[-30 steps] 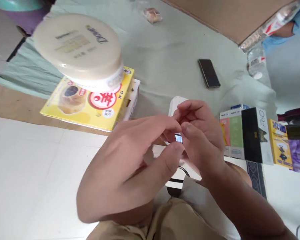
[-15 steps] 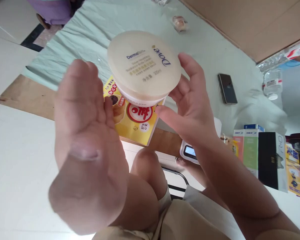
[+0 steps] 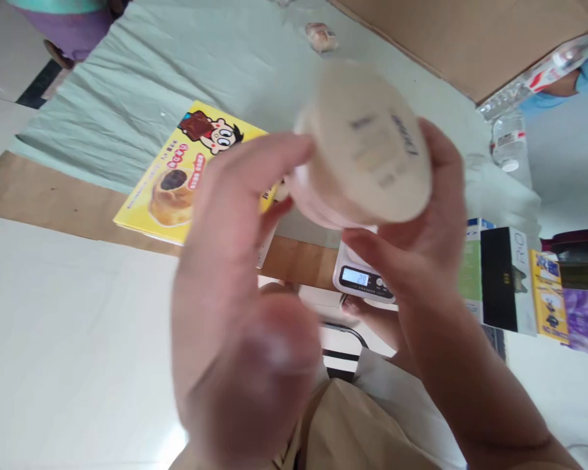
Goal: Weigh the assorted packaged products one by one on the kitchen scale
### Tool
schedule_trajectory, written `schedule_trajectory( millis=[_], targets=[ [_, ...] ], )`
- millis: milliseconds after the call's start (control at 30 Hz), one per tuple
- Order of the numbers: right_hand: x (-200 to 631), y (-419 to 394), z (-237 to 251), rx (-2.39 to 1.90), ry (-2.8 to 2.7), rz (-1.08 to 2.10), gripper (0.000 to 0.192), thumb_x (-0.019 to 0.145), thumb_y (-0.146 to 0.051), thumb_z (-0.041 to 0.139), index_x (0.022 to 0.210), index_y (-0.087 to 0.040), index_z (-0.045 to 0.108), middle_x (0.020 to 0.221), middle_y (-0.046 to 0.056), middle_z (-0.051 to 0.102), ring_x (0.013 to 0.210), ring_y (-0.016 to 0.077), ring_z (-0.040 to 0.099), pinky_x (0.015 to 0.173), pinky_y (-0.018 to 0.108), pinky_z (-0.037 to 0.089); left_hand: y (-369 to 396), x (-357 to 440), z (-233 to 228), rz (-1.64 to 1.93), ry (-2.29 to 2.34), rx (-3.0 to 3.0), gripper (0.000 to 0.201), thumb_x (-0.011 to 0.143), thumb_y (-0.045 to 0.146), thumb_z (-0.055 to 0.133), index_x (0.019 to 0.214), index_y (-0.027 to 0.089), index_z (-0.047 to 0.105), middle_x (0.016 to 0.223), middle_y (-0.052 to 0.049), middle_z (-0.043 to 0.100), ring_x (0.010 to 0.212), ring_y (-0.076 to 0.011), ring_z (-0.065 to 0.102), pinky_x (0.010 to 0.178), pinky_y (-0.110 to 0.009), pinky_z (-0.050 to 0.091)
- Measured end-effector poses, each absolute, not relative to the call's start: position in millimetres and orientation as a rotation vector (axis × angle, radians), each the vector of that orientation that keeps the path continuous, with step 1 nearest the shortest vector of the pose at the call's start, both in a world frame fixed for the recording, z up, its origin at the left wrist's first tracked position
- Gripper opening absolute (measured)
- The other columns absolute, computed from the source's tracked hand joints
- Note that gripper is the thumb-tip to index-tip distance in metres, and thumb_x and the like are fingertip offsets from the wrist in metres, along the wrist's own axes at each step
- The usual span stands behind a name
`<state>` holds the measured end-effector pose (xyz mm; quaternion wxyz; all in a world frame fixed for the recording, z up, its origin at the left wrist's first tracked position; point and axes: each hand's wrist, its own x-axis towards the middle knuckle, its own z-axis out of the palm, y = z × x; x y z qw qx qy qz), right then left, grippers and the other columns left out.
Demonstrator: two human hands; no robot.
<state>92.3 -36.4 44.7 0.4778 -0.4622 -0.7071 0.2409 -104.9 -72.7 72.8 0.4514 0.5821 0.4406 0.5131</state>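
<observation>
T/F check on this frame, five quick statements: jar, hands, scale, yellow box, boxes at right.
1. Both hands hold the cream jar in the air. True: left hand and right hand grip its sides.
2. The jar rests on the yellow box. False: it is lifted clear of it.
3. The scale has its display lit. True.
4. The jar's lid is off. False: the lid is on.
5. The row of boxes lies left of the scale. False: it stands to the right.
</observation>
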Motion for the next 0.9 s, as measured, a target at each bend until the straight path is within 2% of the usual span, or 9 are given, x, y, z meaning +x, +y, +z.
schedule_trajectory(
  millis=[100, 200, 300, 400, 533, 667, 800, 900],
  targets=[
    [147.5, -67.2, 41.7, -1.283, -1.632, 0.557, 0.089, 0.085, -0.048, 0.086, 0.161, -0.045, 0.041, 0.168, 0.005, 0.050, 0.160, 0.0328, 0.053, 0.136, 0.062, 0.047, -65.7, -73.4, 72.8, 1.140, 0.903, 1.386, 0.045, 0.108, 0.056, 0.056, 0.146, 0.034, 0.066, 0.151, -0.001, 0.061, 0.149, -0.0269, 0.056, 0.127, -0.044, 0.057],
    [193.5, -88.0, 26.0, -1.542, -1.576, 0.527, 0.097, 0.074, -0.043, 0.092, 0.157, -0.041, 0.043, 0.162, 0.009, 0.053, 0.155, 0.0361, 0.057, 0.129, 0.068, 0.051, -48.7, -41.4, 67.7, 0.849, 0.782, 1.476, 0.035, 0.105, 0.048, 0.052, 0.126, 0.029, 0.072, 0.132, -0.007, 0.068, 0.129, -0.0279, 0.066, 0.116, -0.049, 0.061],
    [215.0, -97.5, 6.5, -1.699, -1.450, 0.581, 0.096, 0.069, -0.040, 0.091, 0.153, -0.034, 0.043, 0.156, 0.014, 0.056, 0.145, 0.0389, 0.063, 0.122, 0.072, 0.055, -34.7, -17.8, 55.3, 0.693, 0.777, 1.558, 0.040, 0.105, 0.055, 0.045, 0.104, 0.026, 0.072, 0.110, -0.009, 0.068, 0.116, -0.0286, 0.067, 0.109, -0.052, 0.061],
    [217.3, -99.6, -6.5, -1.721, -1.385, 0.683, 0.095, 0.071, -0.035, 0.086, 0.154, -0.032, 0.041, 0.154, 0.014, 0.058, 0.142, 0.0374, 0.064, 0.120, 0.069, 0.057, -30.9, -5.1, 40.5, 0.683, 0.847, 1.531, 0.051, 0.109, 0.064, 0.039, 0.092, 0.026, 0.070, 0.104, -0.007, 0.068, 0.115, -0.0268, 0.067, 0.107, -0.048, 0.059],
    [220.7, -96.3, -12.8, -1.751, -1.366, 0.754, 0.098, 0.069, -0.033, 0.085, 0.156, -0.032, 0.040, 0.156, 0.014, 0.057, 0.146, 0.0381, 0.061, 0.120, 0.067, 0.058, -33.6, 3.1, 36.9, 0.625, 1.000, 1.485, 0.054, 0.109, 0.069, 0.040, 0.092, 0.025, 0.068, 0.109, -0.005, 0.071, 0.116, -0.0258, 0.067, 0.110, -0.048, 0.057],
    [235.5, -99.2, -12.7, -1.813, -1.509, 0.710, 0.106, 0.070, -0.041, 0.090, 0.161, -0.033, 0.036, 0.163, 0.015, 0.055, 0.151, 0.0413, 0.058, 0.125, 0.072, 0.052, -36.0, 7.9, 50.1, 0.569, 1.217, 1.541, 0.048, 0.109, 0.065, 0.044, 0.097, 0.026, 0.068, 0.108, -0.004, 0.074, 0.113, -0.0269, 0.069, 0.100, -0.046, 0.055],
    [242.7, -121.2, -8.7, -1.674, -1.626, 0.443, 0.104, 0.078, -0.046, 0.089, 0.165, -0.034, 0.034, 0.172, 0.015, 0.045, 0.164, 0.0396, 0.045, 0.135, 0.072, 0.040, -33.6, 4.6, 48.8, 0.866, 1.214, 1.591, 0.028, 0.107, 0.051, 0.058, 0.102, 0.028, 0.071, 0.106, -0.001, 0.077, 0.109, -0.0235, 0.071, 0.097, -0.040, 0.055],
    [238.5, -141.3, -9.8, -1.568, -1.592, 0.414, 0.097, 0.080, -0.039, 0.088, 0.163, -0.039, 0.037, 0.165, 0.012, 0.052, 0.161, 0.0348, 0.050, 0.136, 0.065, 0.043, -27.8, 0.8, 37.4, 1.099, 1.097, 1.629, 0.013, 0.103, 0.037, 0.068, 0.097, 0.027, 0.074, 0.096, 0.002, 0.077, 0.096, -0.0167, 0.070, 0.087, -0.035, 0.056]
  ],
)
